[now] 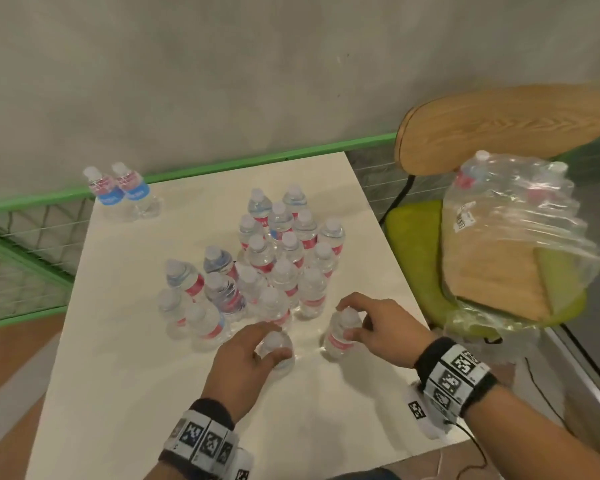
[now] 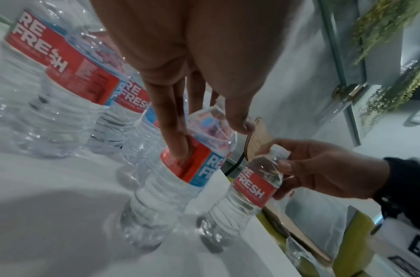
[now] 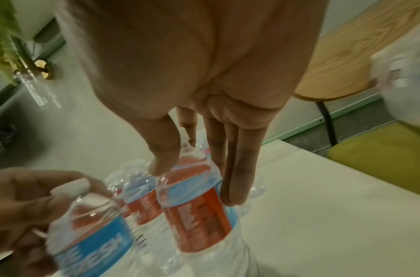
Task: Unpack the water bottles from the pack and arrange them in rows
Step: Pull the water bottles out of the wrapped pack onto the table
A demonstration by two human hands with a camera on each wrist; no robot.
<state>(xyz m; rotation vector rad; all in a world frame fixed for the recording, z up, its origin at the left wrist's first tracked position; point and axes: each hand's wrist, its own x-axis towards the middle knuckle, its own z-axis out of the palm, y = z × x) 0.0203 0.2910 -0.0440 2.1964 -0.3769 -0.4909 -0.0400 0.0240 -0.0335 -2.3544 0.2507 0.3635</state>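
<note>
Small clear water bottles with red and blue labels stand on a white table [image 1: 146, 382]. My left hand [image 1: 267, 344] grips the top of one upright bottle [image 1: 280, 358] near the table's front; in the left wrist view its fingers [image 2: 178, 148] press on the label of that bottle [image 2: 180, 180]. My right hand [image 1: 349, 320] holds another upright bottle [image 1: 336, 341] by neck and shoulder, a little to the right; the right wrist view shows this bottle [image 3: 199, 211]. Behind both hands stands a loose cluster of bottles [image 1: 278, 258]. The torn plastic pack [image 1: 513, 230] lies on a chair, with bottles still inside.
Two bottles [image 1: 122, 192] stand apart at the table's far left corner. The chair [image 1: 499, 126], with a wooden back and green seat, is close to the table's right edge. A green railing [image 1: 222, 164] and a grey wall run behind. A cable hangs at right.
</note>
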